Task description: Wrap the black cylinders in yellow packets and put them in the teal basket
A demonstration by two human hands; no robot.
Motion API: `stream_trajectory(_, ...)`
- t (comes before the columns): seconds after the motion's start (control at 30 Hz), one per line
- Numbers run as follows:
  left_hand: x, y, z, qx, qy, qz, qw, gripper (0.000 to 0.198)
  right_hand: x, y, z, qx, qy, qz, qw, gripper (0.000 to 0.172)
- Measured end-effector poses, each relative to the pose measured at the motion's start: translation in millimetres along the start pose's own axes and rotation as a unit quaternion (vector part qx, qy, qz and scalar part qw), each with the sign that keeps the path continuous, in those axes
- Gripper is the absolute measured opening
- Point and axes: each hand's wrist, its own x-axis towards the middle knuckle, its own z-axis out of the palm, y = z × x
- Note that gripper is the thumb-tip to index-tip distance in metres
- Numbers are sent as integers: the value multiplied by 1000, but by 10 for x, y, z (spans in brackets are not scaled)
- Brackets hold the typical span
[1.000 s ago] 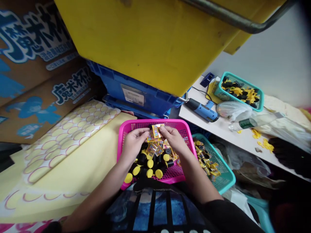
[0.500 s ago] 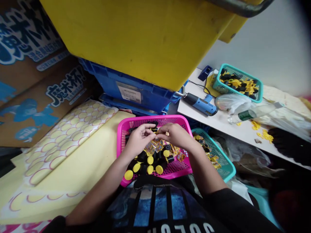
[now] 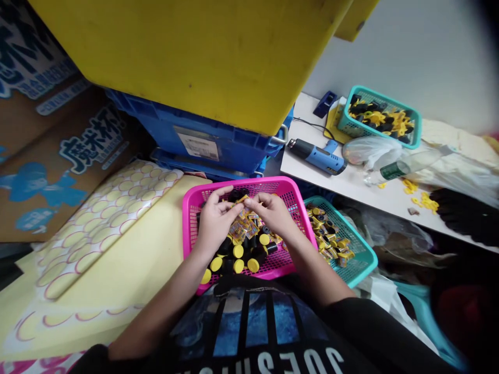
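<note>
"One big yellow bin (image 3: 187, 57) at the top. What comes after it?"

"At least two printed cartons (image 3: 89, 137), left of the pink basket (image 3: 186, 215) and beyond it. One blue crate (image 3: 198, 140) just past that basket, under the bin."

"How many baskets altogether?"

"Three. Besides the pink one, a near teal basket (image 3: 362, 267) sits right beside it on the right, and a far teal basket (image 3: 351, 126) stands well beyond it, farther right."

"Tools?"

"One blue heat gun (image 3: 317, 156), beyond the pink basket to its right. Past that, one clear bottle (image 3: 394, 170) with a green label."

"And the hands?"

"Two, both over the pink basket. The left hand (image 3: 217, 218) pinches a small yellow piece (image 3: 242, 199), index finger raised; the right hand (image 3: 276, 212) has thumb and fingertip closed on it too."

"What lies below?"

"Glossy printed pieces (image 3: 244, 228), too jumbled to count, and at least six round yellow caps (image 3: 253, 265) on black cylinders (image 3: 226, 245), in the pink basket's near half."

"Facing which way?"

"Most caps tilt up toward the wearer. One cylinder at the heap's right lies with its long axis across the basket. Fingers hide the held piece's axis; I can't tell."
</note>
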Motion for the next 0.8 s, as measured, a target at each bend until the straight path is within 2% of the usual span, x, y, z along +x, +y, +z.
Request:
stream_trajectory(0.07,4,16,-31,22,16,-4,1000,36,-66,65,-114,-68,-8,-34,997,37)
stream_trajectory(0.13,-6,29,-86,41,32,-15,999,26,-166,208,-233,-172,-82,-82,978,24)
stream_trajectory(0.17,-15,33,-118,49,38,-23,998,24,-223,303,-279,-228,-136,-108,958,15)
stream_trajectory(0.2,-25,35,-149,56,42,-29,997,24,-280,406,-309,-283,-187,-131,932,14)
stream_trajectory(0.27,-45,33,-200,65,49,-40,996,26,-380,601,-321,-366,-253,-169,880,27)
stream_trajectory(0.33,-60,23,-231,66,44,-50,996,30,-442,735,-294,-407,-265,-193,852,29)
stream_trajectory(0.4,-72,10,-247,64,34,-57,996,36,-461,777,-279,-399,-271,-211,850,24)
stream_trajectory(0.43,-80,5,-251,63,31,-56,996,38,-460,763,-291,-373,-270,-210,862,21)
stream_trajectory(0.5,-97,1,-256,65,26,-49,996,41,-444,681,-353,-280,-237,-176,913,21)
stream_trajectory(0.57,-119,4,-252,73,23,-38,996,42,-418,556,-444,-130,-158,-118,972,27)
stream_trajectory(0.6,-130,8,-244,78,20,-31,996,41,-400,490,-484,-40,-110,-89,989,28)
stream_trajectory(0.63,-139,12,-233,84,16,-25,996,39,-378,424,-514,50,-70,-63,994,28)
stream_trajectory(0.7,-150,21,-198,97,3,-10,995,35,-325,308,-534,208,-24,-25,977,29)
stream_trajectory(0.8,-141,32,-125,121,-19,6,992,31,-240,189,-481,343,-20,14,939,32)
